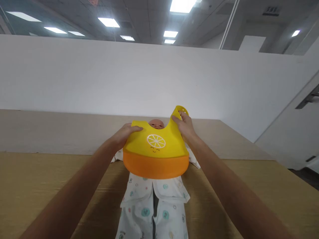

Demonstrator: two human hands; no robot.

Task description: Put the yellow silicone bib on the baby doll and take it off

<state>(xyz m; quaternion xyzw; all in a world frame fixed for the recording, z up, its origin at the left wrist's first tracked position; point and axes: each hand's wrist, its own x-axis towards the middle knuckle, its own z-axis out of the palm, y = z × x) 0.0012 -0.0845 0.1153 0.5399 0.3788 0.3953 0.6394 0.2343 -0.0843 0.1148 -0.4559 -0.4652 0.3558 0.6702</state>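
Held up between my two hands is a yellow bib [139, 142] with an orange catch pocket, a white citrus slice and a small smiling face. My left hand [126, 133] grips its upper left part, thumb on the front. With my right hand [183, 124] I pinch the right neck strap, whose end with small holes curls above the fingers. Behind the bib lies a baby doll [156, 123]; only the top of its head shows over the neckline. White patterned baby clothes [139, 202] extend below the bib, and sleeve ends show at both sides.
The doll lies on a table with a tan covering [62, 179] and a paler strip [62, 132] at the back. A white wall [99, 76] with glass above stands behind. On the far right is a door handle [307, 97].
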